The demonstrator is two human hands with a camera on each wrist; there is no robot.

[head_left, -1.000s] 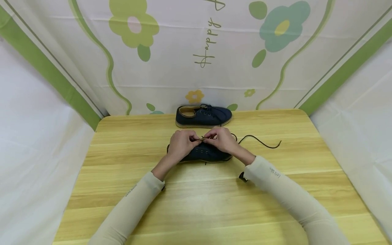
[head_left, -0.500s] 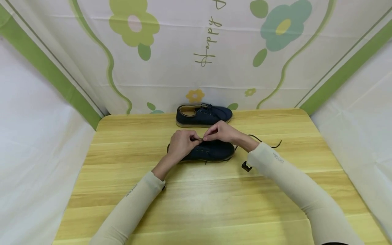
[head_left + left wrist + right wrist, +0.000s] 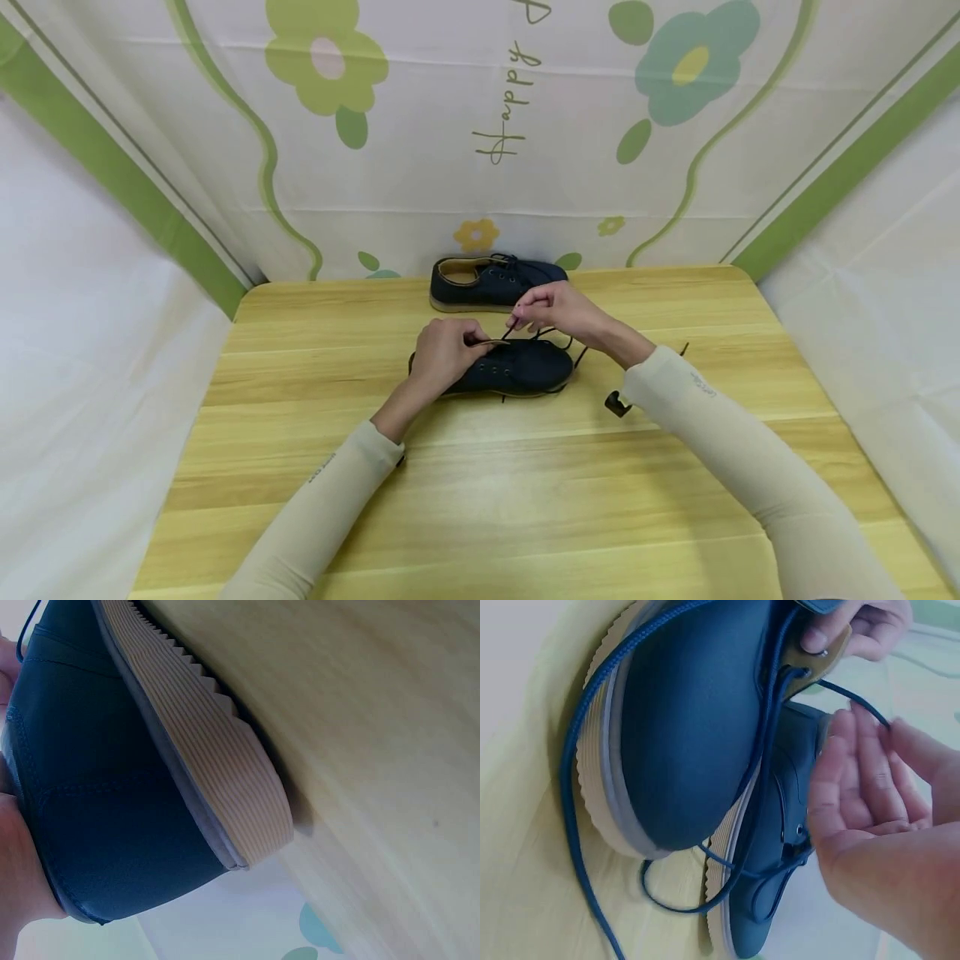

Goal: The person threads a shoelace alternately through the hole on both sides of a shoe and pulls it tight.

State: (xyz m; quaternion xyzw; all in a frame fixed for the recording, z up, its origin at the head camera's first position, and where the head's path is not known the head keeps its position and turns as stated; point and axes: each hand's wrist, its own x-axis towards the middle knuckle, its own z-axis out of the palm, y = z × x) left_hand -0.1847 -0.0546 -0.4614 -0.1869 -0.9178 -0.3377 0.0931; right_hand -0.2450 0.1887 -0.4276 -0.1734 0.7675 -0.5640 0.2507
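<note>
A dark navy shoe (image 3: 536,367) with a ribbed tan sole lies on the table, toe to the right. My left hand (image 3: 445,354) pinches its eyelet flap, folded up so the tan lining (image 3: 821,664) shows in the right wrist view. A dark shoelace (image 3: 855,697) runs through an eyelet of that flap. Its end is pinched between thumb and fingers of my right hand (image 3: 562,312), drawn taut just above the shoe. More lace (image 3: 574,787) hangs loosely over and around the toe. The left wrist view shows the heel (image 3: 112,825) close up.
Behind it stands a matching laced shoe (image 3: 480,292), near the table's back edge and the flower-patterned curtain (image 3: 420,175). A loose lace end (image 3: 684,348) lies to the right on the wooden table (image 3: 480,500). White cloth (image 3: 82,333) hangs at both sides.
My right hand has moved up and right from the flap, pulling the lace out through the eyelet. The left hand keeps its place on the flap.
</note>
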